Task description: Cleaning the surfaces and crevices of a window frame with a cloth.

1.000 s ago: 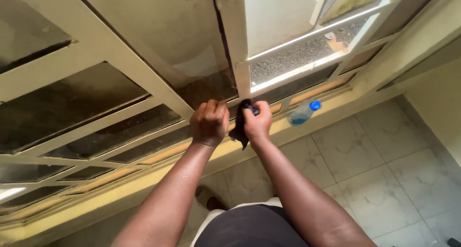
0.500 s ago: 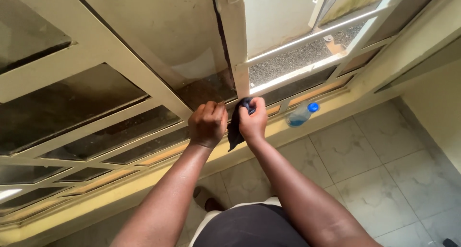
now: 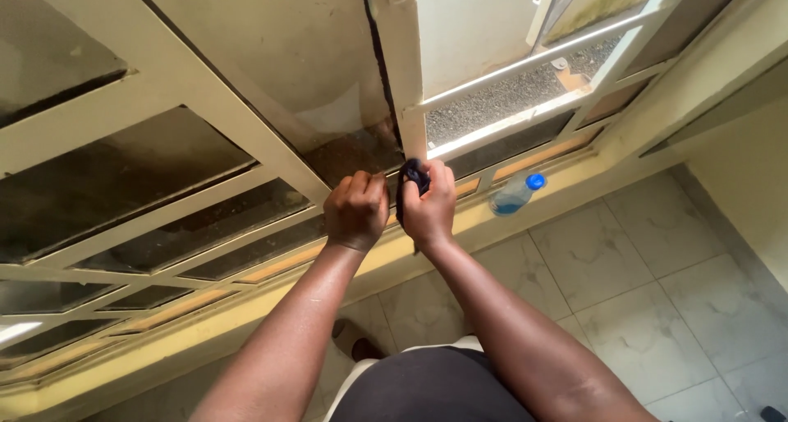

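While you lean at the window: both hands meet low on the cream frame [image 3: 410,102].
Right hand [image 3: 428,208]: closed around dark cloth [image 3: 412,178], pressed against frame.
Left hand [image 3: 357,210]: fisted, apparently empty, touching frame beside it.
Bottle [image 3: 514,194]: on sill, right.

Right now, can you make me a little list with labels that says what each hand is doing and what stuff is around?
Left hand: the left hand is curled into a fist against the cream-painted metal window frame.
Right hand: the right hand has its grip closed on a dark blue crumpled cloth, pressed to the frame's lower edge.
Nearby: a clear plastic bottle with a blue cap lies on the yellowish sill.
Floor: pale marbled floor tiles.
Window: dusty glass panes; one section stands open.
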